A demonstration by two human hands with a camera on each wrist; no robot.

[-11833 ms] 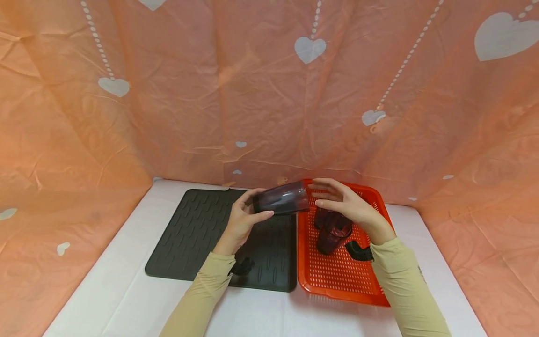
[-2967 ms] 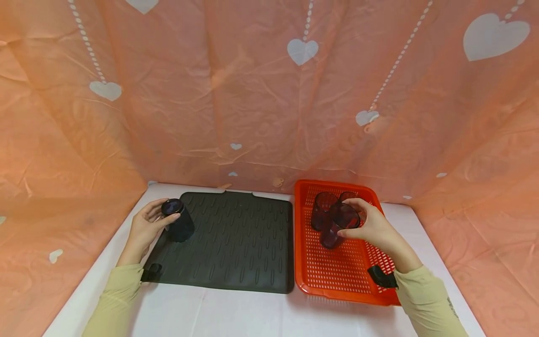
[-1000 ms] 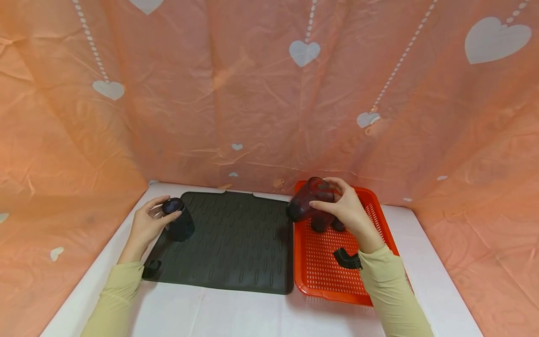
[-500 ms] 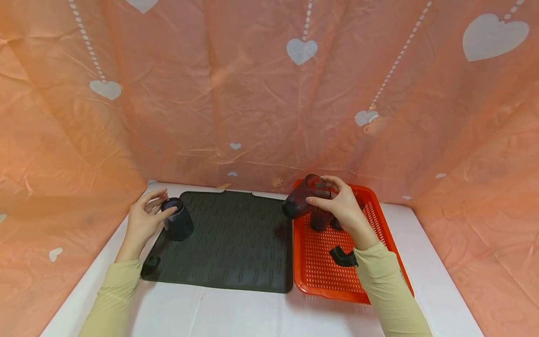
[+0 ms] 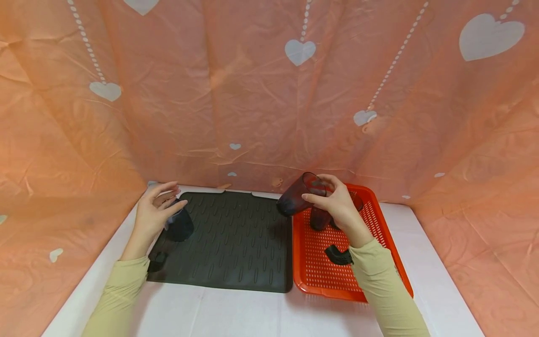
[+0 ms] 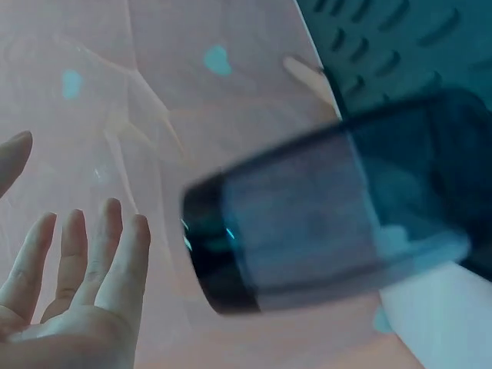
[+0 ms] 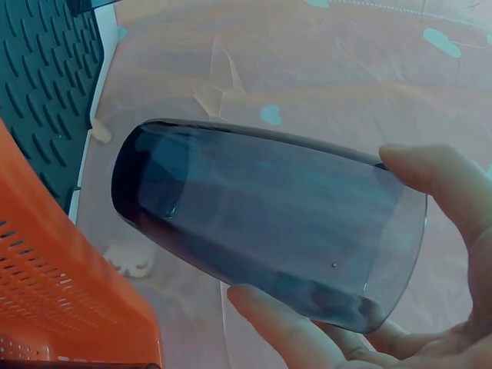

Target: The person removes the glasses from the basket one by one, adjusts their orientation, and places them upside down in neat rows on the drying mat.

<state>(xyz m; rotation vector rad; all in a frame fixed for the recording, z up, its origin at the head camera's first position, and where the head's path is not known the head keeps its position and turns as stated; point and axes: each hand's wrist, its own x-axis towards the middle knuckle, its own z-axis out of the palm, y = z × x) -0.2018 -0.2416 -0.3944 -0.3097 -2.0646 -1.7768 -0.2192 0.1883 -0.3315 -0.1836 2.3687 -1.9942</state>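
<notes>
My right hand [image 5: 338,206] grips a dark purple see-through tumbler [image 5: 294,197] near its rim. In the right wrist view, the thumb is on one side of this tumbler [image 7: 261,223] and fingers on the other. It tilts above the basket's left edge, its dark base pointing left toward the mat. At the mat's left end, another tumbler [image 5: 181,227] stands upside down, base up. My left hand [image 5: 153,213] is beside its top, fingers spread; the left wrist view shows a gap between the fingers [image 6: 127,269] and that tumbler [image 6: 300,223].
A dark ribbed drying mat [image 5: 227,248] lies on the white table [image 5: 236,313]. Right of it sits an orange perforated basket [image 5: 298,276], with more purple tumblers [image 5: 320,219] inside, partly hidden by my right hand. A pink heart-patterned curtain [image 5: 252,93] hangs behind.
Earlier my left hand carried the first tumbler from near the basket to the mat's left end; it has now let go. My right hand has lifted another tumbler from the basket, moving left.
</notes>
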